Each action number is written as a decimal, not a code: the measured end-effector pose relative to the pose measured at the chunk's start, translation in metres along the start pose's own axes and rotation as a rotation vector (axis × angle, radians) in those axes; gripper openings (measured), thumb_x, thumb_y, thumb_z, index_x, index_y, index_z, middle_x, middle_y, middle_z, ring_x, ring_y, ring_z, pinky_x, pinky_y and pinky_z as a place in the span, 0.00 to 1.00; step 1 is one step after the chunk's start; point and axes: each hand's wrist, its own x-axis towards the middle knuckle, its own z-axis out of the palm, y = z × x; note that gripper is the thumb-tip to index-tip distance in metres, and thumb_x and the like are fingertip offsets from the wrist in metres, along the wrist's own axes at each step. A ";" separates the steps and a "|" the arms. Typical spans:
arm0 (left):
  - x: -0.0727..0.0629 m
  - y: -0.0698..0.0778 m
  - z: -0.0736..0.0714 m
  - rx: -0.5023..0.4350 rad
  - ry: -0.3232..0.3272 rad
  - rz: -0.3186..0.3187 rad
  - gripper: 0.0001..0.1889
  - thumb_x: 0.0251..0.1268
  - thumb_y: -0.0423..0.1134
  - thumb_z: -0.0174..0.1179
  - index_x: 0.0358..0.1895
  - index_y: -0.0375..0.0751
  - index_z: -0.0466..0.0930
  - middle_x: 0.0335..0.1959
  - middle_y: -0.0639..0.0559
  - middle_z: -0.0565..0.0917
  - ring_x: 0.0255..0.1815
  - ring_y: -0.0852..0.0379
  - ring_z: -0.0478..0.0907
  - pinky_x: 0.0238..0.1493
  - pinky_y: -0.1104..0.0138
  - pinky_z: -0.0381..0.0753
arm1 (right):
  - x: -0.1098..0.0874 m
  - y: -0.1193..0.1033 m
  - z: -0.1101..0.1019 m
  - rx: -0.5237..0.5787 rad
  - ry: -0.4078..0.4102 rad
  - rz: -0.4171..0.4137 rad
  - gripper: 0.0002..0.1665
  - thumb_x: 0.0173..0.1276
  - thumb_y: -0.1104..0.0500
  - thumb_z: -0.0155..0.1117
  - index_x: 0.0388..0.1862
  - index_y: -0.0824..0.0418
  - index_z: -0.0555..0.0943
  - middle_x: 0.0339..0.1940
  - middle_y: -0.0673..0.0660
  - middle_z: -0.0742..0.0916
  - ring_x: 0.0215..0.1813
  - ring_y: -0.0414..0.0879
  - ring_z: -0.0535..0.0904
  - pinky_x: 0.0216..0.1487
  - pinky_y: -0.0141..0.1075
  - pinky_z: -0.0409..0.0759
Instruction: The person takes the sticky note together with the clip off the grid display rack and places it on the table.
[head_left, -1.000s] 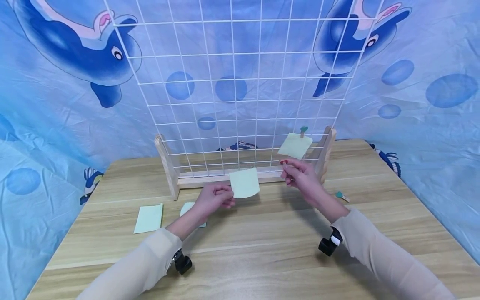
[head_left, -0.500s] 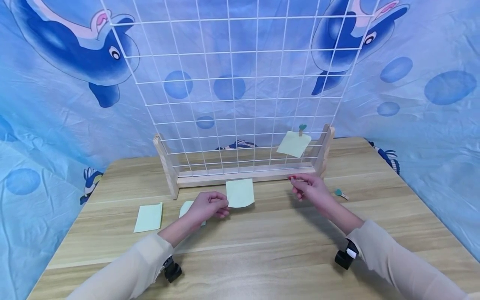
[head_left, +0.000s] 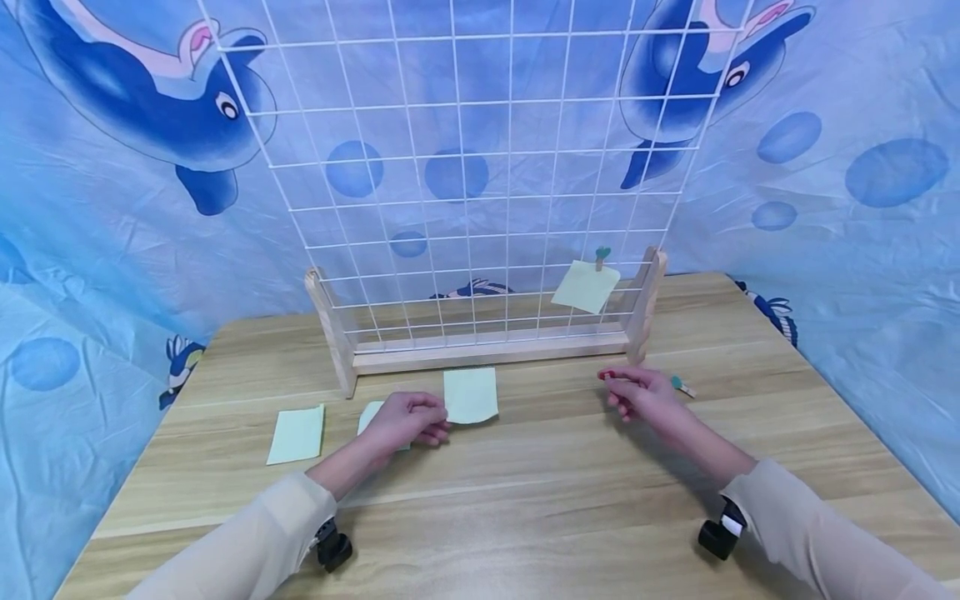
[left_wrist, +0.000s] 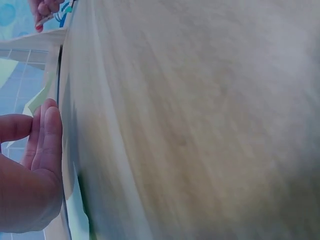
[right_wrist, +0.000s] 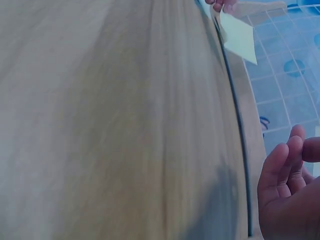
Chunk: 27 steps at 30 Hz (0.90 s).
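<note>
Facing you is a blue plastic backdrop printed with dolphins and bubbles [head_left: 862, 292]. In front of it spreads the light wood-grain table [head_left: 540, 500], and on that, toward the far edge, stands a white wire grid panel [head_left: 507, 198] in a pale wooden stand [head_left: 487, 353].

Your left hand [head_left: 407, 423] pinches the left edge of a pale green square paper note [head_left: 470, 396] between thumb and fingers, just in front of the stand's base. Your right hand [head_left: 647, 397], well apart from it, is narrowed to a pinch on a small red-topped wooden clip [head_left: 606, 374], near the stand's right foot.

A second pale green note [head_left: 587, 287] hangs tilted low on the grid's right side, under a green heart-topped clip [head_left: 602, 254]. A third note [head_left: 369, 414] lies partly hidden behind your left hand; a pale green paper rectangle [head_left: 296, 435] lies farther left. Just beyond your right hand, a loose teal-topped clip [head_left: 682, 386] rests on the table.
</note>
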 end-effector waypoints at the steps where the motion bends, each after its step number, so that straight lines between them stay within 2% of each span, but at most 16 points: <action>1: 0.000 -0.001 0.000 -0.004 0.001 -0.006 0.14 0.67 0.30 0.55 0.51 0.23 0.74 0.34 0.41 0.86 0.30 0.55 0.84 0.36 0.66 0.86 | -0.002 0.001 -0.003 -0.009 0.004 0.007 0.24 0.74 0.61 0.53 0.62 0.76 0.68 0.25 0.50 0.79 0.25 0.38 0.73 0.26 0.28 0.76; 12: 0.001 -0.009 -0.003 0.003 0.000 -0.046 0.12 0.65 0.29 0.56 0.47 0.24 0.76 0.32 0.43 0.86 0.28 0.55 0.84 0.32 0.67 0.86 | -0.014 0.009 -0.031 -0.140 0.041 0.131 0.25 0.73 0.61 0.53 0.63 0.78 0.68 0.24 0.49 0.80 0.24 0.36 0.74 0.25 0.29 0.78; 20: -0.001 -0.011 -0.007 0.040 0.005 -0.052 0.12 0.64 0.28 0.56 0.47 0.23 0.76 0.31 0.43 0.86 0.26 0.57 0.84 0.30 0.69 0.85 | -0.018 0.015 -0.042 -0.169 0.045 0.157 0.24 0.73 0.61 0.53 0.59 0.79 0.70 0.22 0.47 0.80 0.21 0.36 0.74 0.24 0.30 0.79; 27: -0.006 -0.004 -0.007 0.100 -0.011 -0.054 0.12 0.65 0.29 0.57 0.47 0.23 0.76 0.30 0.43 0.86 0.25 0.57 0.83 0.29 0.67 0.85 | -0.024 0.014 -0.043 -0.223 0.047 0.172 0.24 0.72 0.61 0.55 0.58 0.79 0.71 0.23 0.49 0.81 0.20 0.37 0.74 0.23 0.30 0.79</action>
